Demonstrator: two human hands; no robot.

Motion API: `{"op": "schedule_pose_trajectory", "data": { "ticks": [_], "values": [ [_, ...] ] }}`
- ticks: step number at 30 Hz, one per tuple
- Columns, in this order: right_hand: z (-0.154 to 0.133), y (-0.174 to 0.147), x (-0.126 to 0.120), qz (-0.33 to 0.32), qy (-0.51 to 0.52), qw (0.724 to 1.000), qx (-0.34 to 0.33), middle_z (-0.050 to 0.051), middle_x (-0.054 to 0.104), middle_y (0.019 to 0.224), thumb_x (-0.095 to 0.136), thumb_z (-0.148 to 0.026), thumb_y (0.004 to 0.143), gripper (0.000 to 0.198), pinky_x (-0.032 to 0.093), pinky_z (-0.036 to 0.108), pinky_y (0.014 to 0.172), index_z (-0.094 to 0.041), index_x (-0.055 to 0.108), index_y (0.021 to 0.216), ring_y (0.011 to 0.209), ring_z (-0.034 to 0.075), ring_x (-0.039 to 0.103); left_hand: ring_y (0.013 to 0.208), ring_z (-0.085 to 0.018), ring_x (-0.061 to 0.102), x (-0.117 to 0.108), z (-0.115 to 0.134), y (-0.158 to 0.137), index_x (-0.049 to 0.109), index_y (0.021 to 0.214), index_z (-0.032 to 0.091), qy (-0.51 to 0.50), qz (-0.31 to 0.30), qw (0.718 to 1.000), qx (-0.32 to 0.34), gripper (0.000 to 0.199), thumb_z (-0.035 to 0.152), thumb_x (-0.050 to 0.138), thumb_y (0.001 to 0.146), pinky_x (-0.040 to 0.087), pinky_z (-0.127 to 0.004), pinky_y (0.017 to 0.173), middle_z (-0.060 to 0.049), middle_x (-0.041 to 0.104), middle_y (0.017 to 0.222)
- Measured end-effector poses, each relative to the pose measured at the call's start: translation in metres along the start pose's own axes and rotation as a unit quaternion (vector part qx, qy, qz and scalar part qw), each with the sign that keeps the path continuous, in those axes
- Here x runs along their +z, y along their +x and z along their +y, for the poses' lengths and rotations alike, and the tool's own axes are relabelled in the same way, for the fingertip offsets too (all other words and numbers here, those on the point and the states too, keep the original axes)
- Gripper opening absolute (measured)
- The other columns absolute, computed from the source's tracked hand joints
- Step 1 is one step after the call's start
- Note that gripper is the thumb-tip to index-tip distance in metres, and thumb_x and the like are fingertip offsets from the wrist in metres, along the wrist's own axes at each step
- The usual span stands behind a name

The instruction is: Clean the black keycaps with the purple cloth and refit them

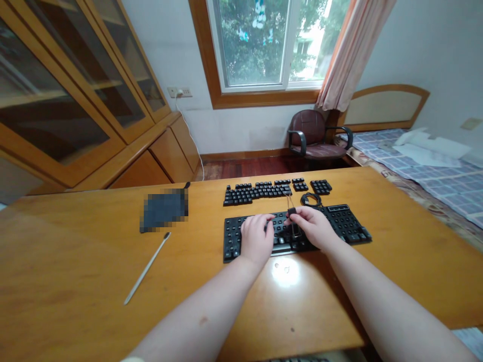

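Note:
A black keyboard (347,223) lies in front of me with most of its keycaps off, so the bare switch posts show. My left hand (257,235) rests on its left half, fingers bent over the edge and thumb apart, holding nothing that I can see. Between the thumb and fingers of my right hand (311,224) is a wire keycap puller (292,212) with a dark handle. Its wire loop points down over the keyboard's lower middle, and thin wires rise above the handle. Several loose black keycaps (256,193) stand in rows behind the keyboard.
A coiled black cable (311,199) sits behind the keyboard. To the left are a long pale-handled brush (146,269) and a blurred dark item (164,210). Beyond the wooden table (86,251) stand an armchair (311,134) and a bed (445,171).

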State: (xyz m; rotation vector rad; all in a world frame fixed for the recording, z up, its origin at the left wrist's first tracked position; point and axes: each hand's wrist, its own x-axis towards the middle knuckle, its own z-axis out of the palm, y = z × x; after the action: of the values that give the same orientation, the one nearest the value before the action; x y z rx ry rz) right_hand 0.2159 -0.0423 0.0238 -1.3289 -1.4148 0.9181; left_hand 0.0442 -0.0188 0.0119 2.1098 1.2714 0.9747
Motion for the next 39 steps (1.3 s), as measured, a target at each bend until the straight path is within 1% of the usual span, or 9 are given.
{"op": "schedule_pose_trajectory", "data": {
  "ticks": [4,8,16,20,23,27,31,35,39],
  "values": [
    [0.008,-0.001,0.006,-0.021,-0.014,1.0,-0.017,0.006,0.067,0.082,0.053,-0.037,0.08,0.021,0.047,0.028,0.061,-0.018,0.056,0.089,0.066,0.016,0.06,0.112,-0.022,0.045,0.006,0.0,-0.006,0.059,0.105,0.024,0.132,-0.05,0.989,0.041,0.034,0.01,0.046,0.077,0.026,-0.044,0.103,-0.003,0.059,0.114],
    [0.01,-0.003,0.01,-0.083,-0.091,0.992,-0.033,0.004,0.065,0.077,0.049,-0.033,0.083,0.016,0.046,0.026,0.055,-0.019,0.053,0.09,0.058,0.014,0.057,0.12,-0.025,0.039,0.011,-0.004,-0.007,0.054,0.116,0.023,0.19,-0.073,0.979,0.023,0.039,0.013,0.043,0.079,0.02,-0.048,0.105,-0.006,0.053,0.125],
    [0.001,-0.005,0.008,-0.099,-0.263,0.954,-0.105,0.004,0.064,0.077,0.048,-0.027,0.084,0.012,0.043,0.026,0.063,-0.018,0.056,0.083,0.068,0.015,0.058,0.12,-0.024,0.04,0.015,-0.009,-0.005,0.057,0.114,0.024,0.195,-0.08,0.978,-0.003,0.036,0.018,0.039,0.083,0.018,-0.05,0.107,-0.004,0.053,0.126],
    [-0.001,-0.005,0.008,-0.127,-0.275,0.947,-0.111,0.003,0.063,0.072,0.049,-0.026,0.084,0.013,0.042,0.025,0.058,-0.018,0.059,0.085,0.062,0.014,0.056,0.119,-0.026,0.04,0.018,-0.009,-0.005,0.057,0.113,0.024,0.187,-0.069,0.98,-0.001,0.034,0.018,0.041,0.083,0.018,-0.052,0.106,-0.006,0.053,0.125],
    [-0.005,-0.005,0.007,-0.156,-0.242,0.946,-0.151,0.004,0.065,0.077,0.052,-0.023,0.082,0.011,0.044,0.027,0.064,-0.018,0.061,0.085,0.068,0.015,0.058,0.122,-0.027,0.037,0.018,-0.009,-0.005,0.057,0.114,0.024,0.174,-0.064,0.983,0.01,0.034,0.02,0.041,0.084,0.018,-0.054,0.105,-0.007,0.052,0.126],
    [-0.008,-0.005,0.004,-0.196,-0.266,0.92,-0.211,0.006,0.066,0.077,0.053,-0.024,0.081,0.013,0.045,0.03,0.072,-0.019,0.065,0.079,0.076,0.017,0.059,0.127,-0.028,0.032,0.017,-0.01,-0.004,0.053,0.119,0.023,0.163,-0.091,0.982,0.037,0.036,0.023,0.041,0.085,0.015,-0.054,0.106,-0.008,0.047,0.132],
    [-0.003,-0.005,0.005,-0.209,-0.316,0.903,-0.203,0.007,0.069,0.08,0.048,-0.027,0.085,0.02,0.045,0.03,0.072,-0.02,0.067,0.084,0.076,0.018,0.062,0.126,-0.027,0.035,0.016,-0.011,-0.004,0.05,0.122,0.024,0.164,-0.113,0.979,0.047,0.037,0.024,0.037,0.087,0.014,-0.056,0.106,-0.008,0.046,0.134],
    [-0.002,-0.005,0.003,-0.181,-0.282,0.923,-0.188,0.006,0.07,0.081,0.048,-0.027,0.086,0.021,0.046,0.028,0.072,-0.02,0.067,0.084,0.076,0.018,0.064,0.126,-0.027,0.035,0.018,-0.011,-0.004,0.048,0.124,0.024,0.174,-0.117,0.977,0.048,0.039,0.023,0.037,0.087,0.014,-0.056,0.105,-0.008,0.045,0.134],
    [-0.001,-0.004,-0.002,-0.086,-0.219,0.962,-0.143,0.005,0.07,0.078,0.048,-0.029,0.085,0.021,0.047,0.028,0.072,-0.02,0.067,0.08,0.075,0.017,0.063,0.126,-0.026,0.036,0.02,-0.011,-0.005,0.048,0.123,0.024,0.174,-0.107,0.978,0.048,0.038,0.022,0.038,0.087,0.014,-0.056,0.105,-0.008,0.045,0.134]
  ]
}}
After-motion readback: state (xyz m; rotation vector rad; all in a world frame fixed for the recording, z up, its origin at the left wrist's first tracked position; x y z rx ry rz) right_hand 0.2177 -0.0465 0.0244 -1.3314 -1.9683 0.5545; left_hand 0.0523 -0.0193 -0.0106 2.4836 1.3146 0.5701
